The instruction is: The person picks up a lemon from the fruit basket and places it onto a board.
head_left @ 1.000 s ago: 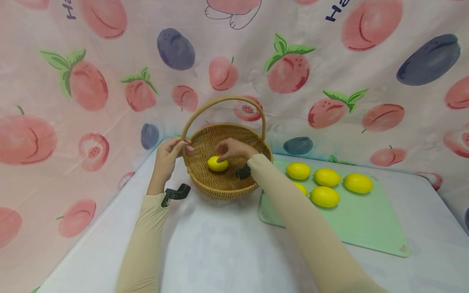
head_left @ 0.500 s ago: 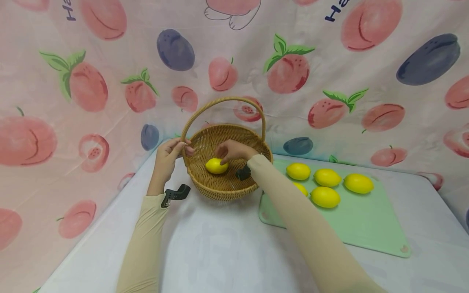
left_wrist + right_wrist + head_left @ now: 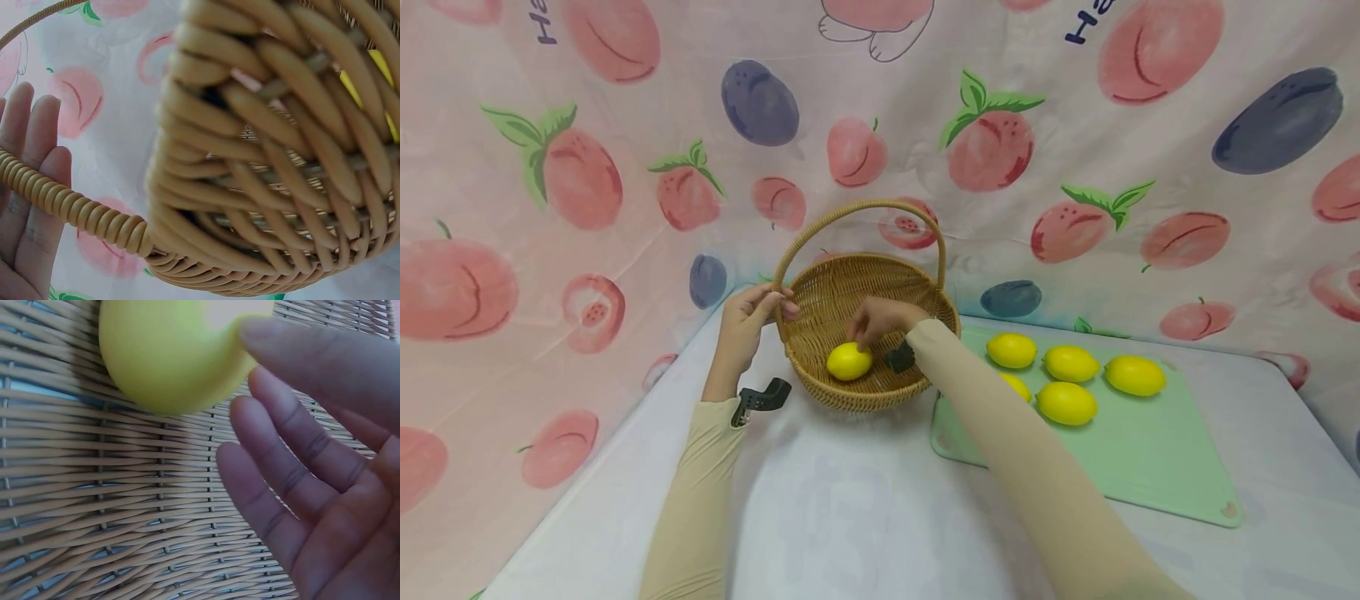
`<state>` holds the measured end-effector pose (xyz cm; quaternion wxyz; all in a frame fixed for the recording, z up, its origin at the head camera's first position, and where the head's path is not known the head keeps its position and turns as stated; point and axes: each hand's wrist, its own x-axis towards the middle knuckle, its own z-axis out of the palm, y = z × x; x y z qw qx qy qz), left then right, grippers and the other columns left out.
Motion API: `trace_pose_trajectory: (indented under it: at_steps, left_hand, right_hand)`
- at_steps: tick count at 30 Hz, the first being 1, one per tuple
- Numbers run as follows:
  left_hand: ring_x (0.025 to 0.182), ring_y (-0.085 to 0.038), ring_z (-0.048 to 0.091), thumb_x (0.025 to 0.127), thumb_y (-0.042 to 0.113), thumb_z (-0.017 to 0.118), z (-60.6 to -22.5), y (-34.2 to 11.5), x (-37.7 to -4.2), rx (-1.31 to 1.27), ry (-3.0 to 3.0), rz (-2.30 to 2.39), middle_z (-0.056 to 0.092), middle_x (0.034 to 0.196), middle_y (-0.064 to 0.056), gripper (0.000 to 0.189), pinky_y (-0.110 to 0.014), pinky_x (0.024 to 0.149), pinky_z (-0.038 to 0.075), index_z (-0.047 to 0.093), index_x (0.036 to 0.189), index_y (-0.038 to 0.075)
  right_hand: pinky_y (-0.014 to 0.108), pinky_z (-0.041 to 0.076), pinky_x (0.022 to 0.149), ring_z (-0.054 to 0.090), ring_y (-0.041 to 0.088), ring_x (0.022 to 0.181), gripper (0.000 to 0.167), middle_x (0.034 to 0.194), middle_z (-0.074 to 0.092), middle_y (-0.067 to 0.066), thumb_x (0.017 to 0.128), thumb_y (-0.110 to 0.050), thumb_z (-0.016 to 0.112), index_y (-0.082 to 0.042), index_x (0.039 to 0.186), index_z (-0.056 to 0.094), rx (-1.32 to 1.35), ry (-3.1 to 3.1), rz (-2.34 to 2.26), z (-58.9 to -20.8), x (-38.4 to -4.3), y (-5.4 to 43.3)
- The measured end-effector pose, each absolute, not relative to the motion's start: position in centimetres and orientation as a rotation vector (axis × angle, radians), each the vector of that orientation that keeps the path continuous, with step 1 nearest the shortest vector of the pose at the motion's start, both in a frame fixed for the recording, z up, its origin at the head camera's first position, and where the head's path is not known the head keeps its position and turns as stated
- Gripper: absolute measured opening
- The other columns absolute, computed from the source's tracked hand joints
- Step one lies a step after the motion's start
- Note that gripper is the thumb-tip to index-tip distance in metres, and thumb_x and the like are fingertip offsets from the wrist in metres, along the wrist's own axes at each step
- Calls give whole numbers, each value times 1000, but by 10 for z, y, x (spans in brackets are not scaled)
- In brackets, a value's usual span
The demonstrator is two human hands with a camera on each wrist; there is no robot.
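Note:
My left hand holds the wrapped handle of a wicker basket at its left side. In the left wrist view, its fingers extend behind the handle. My right hand reaches into the basket. Inside lies a yellow lemon, near the front wall. The right wrist view shows the thumb touching the lemon, while the other visible fingers are relaxed beside it. The thumb covers part of that hand, so the index fingertip cannot be made out.
To the right of the basket, a pale green cutting board bears several lemons; my right sleeve hides part of one. Everything stands on a white-covered table. A fruit-printed cloth hangs behind and at the left.
In the basket the lemon first shifted slightly left, then came toward the front wall. My right hand moved slightly forward and down with it. My left hand stayed on the handle.

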<state>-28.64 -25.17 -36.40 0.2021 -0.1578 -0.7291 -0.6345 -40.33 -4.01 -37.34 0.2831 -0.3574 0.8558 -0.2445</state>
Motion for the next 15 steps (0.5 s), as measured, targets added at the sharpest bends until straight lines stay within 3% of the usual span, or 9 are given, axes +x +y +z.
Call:
trace_pose_trajectory:
  at_steps: [6,10,15]
  left_hand:
    - [73,-3,67,98,16,47,-364,-252,-285,-442,-2041,-1765,69,75,13,35,-20,74,57,56,103,-18]
    - [73,-3,67,98,18,47,-365,-252,-286,-446,-2037,-1760,69,75,14,36,-21,74,57,56,102,-17]
    - [73,-3,67,98,18,48,-365,-252,-286,-450,-2037,-1765,69,75,14,37,-20,74,56,56,102,-18]
  right_hand:
    - [29,51,90,59,16,99,25,112,67,6,79,-9,75,-11,104,72,-993,2282,-545,-375,-402,-39]
    - [35,46,100,56,20,114,33,123,61,4,78,-13,76,-14,111,70,-1005,2228,-444,-377,-402,-39]
    - [34,48,100,51,23,122,44,131,57,8,78,-13,76,-15,121,64,-991,2151,-391,-379,-402,-39]
